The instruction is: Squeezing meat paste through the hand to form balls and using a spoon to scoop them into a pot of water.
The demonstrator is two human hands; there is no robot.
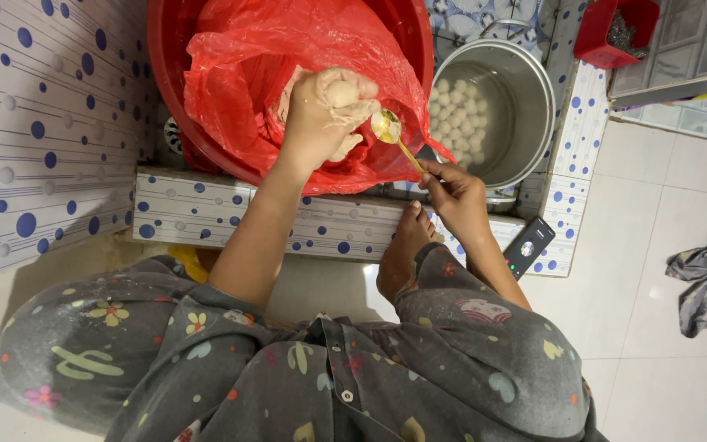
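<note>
Head view: left hand [325, 115], squeezed around paste, pushes a pale ball [342, 92] out over the red basin [165, 74]; right hand [452, 192] pinches a spoon [388, 128] just beside it. Paste looks slippery; a clumsy scoop could drop the ball short of the steel pot [533, 90].

The left hand [325, 115] is up high and far out in front. The left arm is long and nearly straight. Its fingers [359, 92] curl tight into a fist around something soft, and a round lump pokes out at the top. This hand looks pale and messy. The right hand [452, 192] sits lower and closer to the body. The right arm is bent. Its thumb and fingers pinch a thin handle. A bare foot [405, 245] rests between the two arms, toes pointing up.
</note>
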